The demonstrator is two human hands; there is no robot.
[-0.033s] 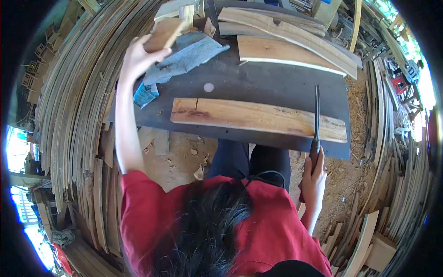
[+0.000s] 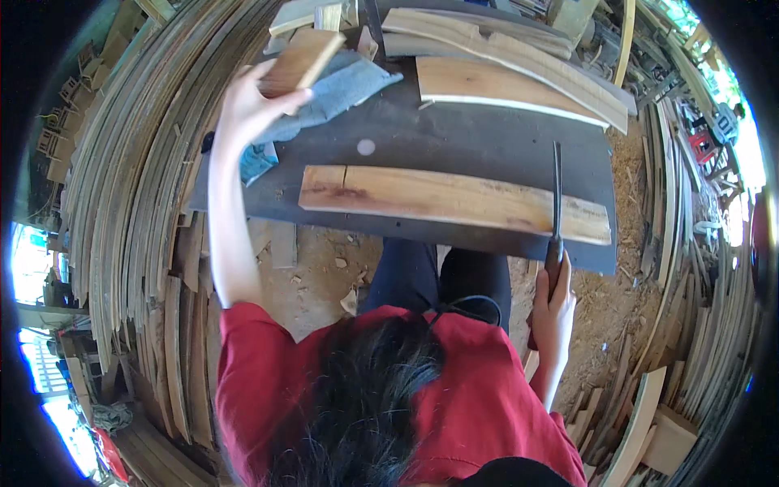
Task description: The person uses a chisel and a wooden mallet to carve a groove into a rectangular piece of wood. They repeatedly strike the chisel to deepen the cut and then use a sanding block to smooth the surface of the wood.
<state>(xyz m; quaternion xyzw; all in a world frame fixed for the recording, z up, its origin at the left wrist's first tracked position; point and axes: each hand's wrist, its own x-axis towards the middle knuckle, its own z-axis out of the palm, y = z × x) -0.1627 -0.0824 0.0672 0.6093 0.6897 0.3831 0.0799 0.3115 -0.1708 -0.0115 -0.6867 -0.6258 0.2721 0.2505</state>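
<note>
My left hand [image 2: 247, 105], at the far left of the dark table [image 2: 454, 146], is closed round a short brown wood block [image 2: 302, 61]. That block is raised over a crumpled blue-grey cloth [image 2: 349, 85], and a small bright-blue piece [image 2: 258, 161] lies beside it under my forearm. On the right, my right hand [image 2: 556, 304] grips the dark handle of a long, narrow-bladed metal tool [image 2: 557, 187], its exact kind unclear from above. The blade points away from me across the right end of a long wooden board [image 2: 446, 196]. A dark line crosses that board near its left end.
Several curved planks [image 2: 503, 49] lie at the table's back right, with wood offcuts [image 2: 304, 16] at the back left. Long stacked timber strips [image 2: 138, 178] line the left side. Shavings cover the floor [image 2: 621, 316], and more boards [image 2: 641, 422] stand at right.
My left hand and the wood block have shifted slightly to the right, and the block is turned a little. My right hand keeps its hold on the tool, almost still.
</note>
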